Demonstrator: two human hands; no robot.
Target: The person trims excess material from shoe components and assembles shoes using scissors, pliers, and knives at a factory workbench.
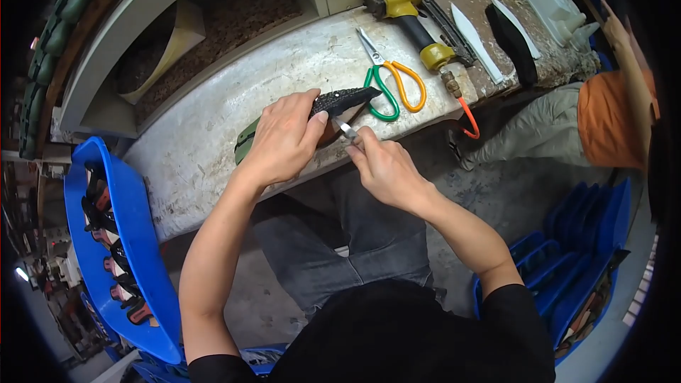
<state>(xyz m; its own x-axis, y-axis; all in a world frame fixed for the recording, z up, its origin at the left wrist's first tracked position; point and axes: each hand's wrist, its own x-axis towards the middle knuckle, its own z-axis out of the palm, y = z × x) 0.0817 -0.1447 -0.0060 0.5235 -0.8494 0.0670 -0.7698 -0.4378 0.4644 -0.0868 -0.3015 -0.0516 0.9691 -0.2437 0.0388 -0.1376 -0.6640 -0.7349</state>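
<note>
Under my left hand (287,135) lies a black, textured shoe upper (344,101) with a pointed toe, on what looks like a green last (246,142). My left fingers are closed over its top, thumb pressed on the near side. A brownish underside shows below the black edge. My right hand (389,174) is closed around a small tool with a short silver metal end (346,130), which touches or nearly touches the upper's near edge; its handle is hidden in the fist. Scissors (386,74) with one green and one orange handle lie just beyond the toe.
A yellow air stapler (411,18) with an orange hose (468,117) lies at the back right. White strips (477,42) and a black one (512,46) lie beyond it. Blue bins (152,241) with shoes stand left and right. Another person (613,117) is at the right.
</note>
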